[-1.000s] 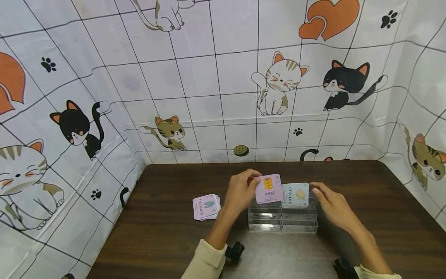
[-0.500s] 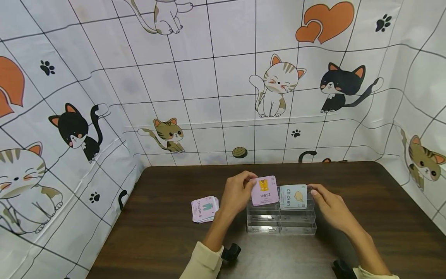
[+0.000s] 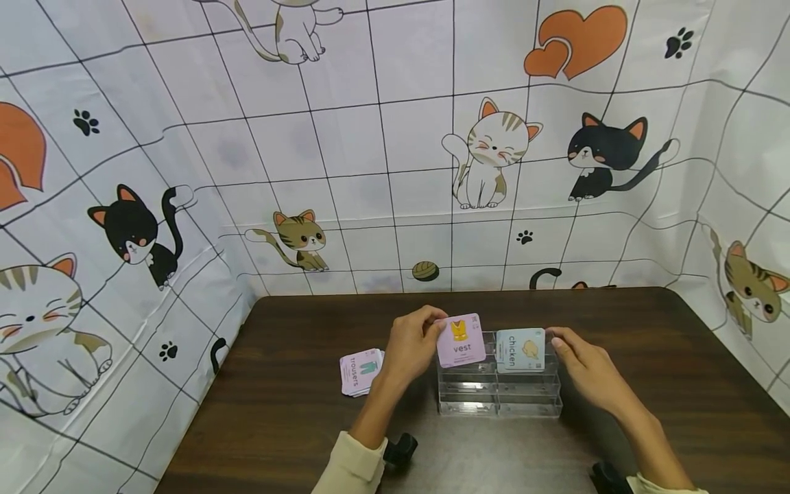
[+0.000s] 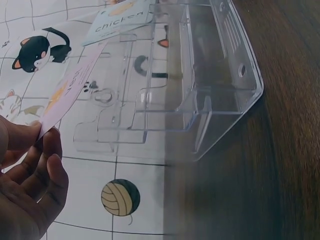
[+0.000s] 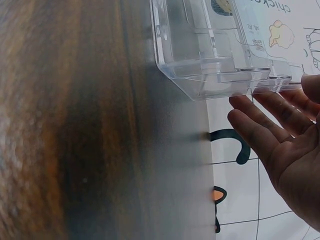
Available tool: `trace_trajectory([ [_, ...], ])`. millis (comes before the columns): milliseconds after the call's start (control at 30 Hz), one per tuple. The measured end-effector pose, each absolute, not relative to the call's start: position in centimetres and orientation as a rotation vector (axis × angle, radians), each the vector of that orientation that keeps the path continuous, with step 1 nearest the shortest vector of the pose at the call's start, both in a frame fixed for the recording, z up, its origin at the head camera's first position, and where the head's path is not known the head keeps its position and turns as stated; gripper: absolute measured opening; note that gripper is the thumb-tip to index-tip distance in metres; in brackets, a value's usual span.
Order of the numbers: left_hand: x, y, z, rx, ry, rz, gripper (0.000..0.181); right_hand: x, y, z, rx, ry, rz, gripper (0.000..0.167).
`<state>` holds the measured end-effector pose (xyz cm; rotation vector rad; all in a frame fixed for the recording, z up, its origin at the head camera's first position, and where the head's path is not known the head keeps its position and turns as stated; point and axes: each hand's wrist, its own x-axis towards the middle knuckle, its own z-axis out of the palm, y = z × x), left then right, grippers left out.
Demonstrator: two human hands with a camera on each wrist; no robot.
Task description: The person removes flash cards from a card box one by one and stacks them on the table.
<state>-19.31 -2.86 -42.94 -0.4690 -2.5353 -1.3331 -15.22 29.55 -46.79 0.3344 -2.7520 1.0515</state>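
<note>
My left hand pinches a pink flashcard by its upper left corner between thumb and fingers. It reads "vest" under a yellow vest picture. The card is tilted, in front of the top left part of a clear plastic tiered card stand. Edge-on, the same pink flashcard shows in the left wrist view, apart from the stand's side. A light-blue "chicken" flashcard sits sideways in the top right compartment. My right hand holds the stand at its upper right corner, fingers against its side.
A stack of pink flashcards lies left of the stand, "trousers" on top, partly hidden by my left wrist. The dark wooden table ends at a white cloth wall printed with cats. Black wrist straps sit on both arms.
My left hand has moved the "vest" flashcard a little leftward, away from the "chicken" flashcard, tilting it slightly. My right hand stays at the stand's corner.
</note>
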Motion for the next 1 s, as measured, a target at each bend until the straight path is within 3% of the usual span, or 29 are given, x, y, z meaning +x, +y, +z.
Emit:
trace_trajectory([
  [1000,-19.6,-5.7,-43.0,-0.435,-2.539,-1.337,0.014,-15.3,29.7,-47.0,0.328,-2.748,1.014,0.035],
])
